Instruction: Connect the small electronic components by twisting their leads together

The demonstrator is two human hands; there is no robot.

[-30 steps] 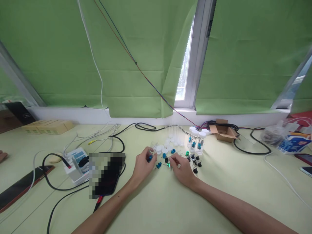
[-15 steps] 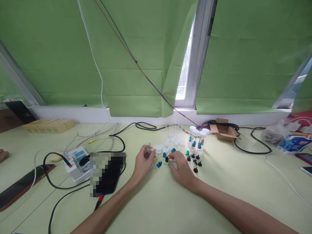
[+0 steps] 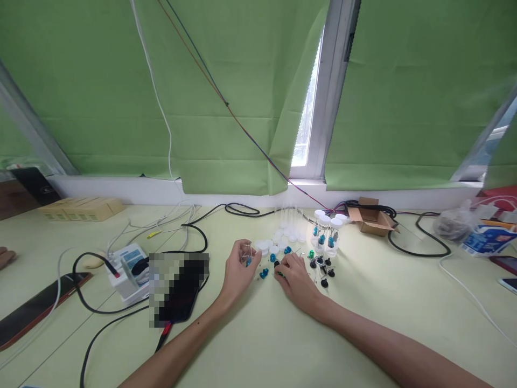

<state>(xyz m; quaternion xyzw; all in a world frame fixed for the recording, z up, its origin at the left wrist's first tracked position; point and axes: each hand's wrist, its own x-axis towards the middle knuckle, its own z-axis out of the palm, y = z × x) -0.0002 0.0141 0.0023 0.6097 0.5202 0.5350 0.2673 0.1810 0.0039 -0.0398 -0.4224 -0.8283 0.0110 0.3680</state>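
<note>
My left hand (image 3: pixel 241 274) is closed around a small blue piece (image 3: pixel 248 262) with thin bent metal wires rising from it; the fingers hide part of it. My right hand (image 3: pixel 297 277) pinches at a small green piece (image 3: pixel 281 274) on the table. A black piece (image 3: pixel 277 264) lies at its fingertips. Between the hands are loose blue pieces (image 3: pixel 264 273). Right of my right hand is a cluster of black pieces with metal stems (image 3: pixel 324 283), with a green piece (image 3: pixel 311 254) beside it. White round caps (image 3: pixel 262 247) lie behind.
Clear tubes (image 3: pixel 288 221) stand at the back. White-capped tubes (image 3: pixel 331 237) with blue pieces inside stand right of them, near an open cardboard box (image 3: pixel 371 220). A power strip (image 3: pixel 127 275), cables and a partly pixelated phone (image 3: pixel 188 291) lie left. Another person's hand (image 3: pixel 6 257) shows far left.
My right hand has shifted slightly left and its fingers have closed over the green piece. My left hand has tilted a little, still holding the blue piece.
</note>
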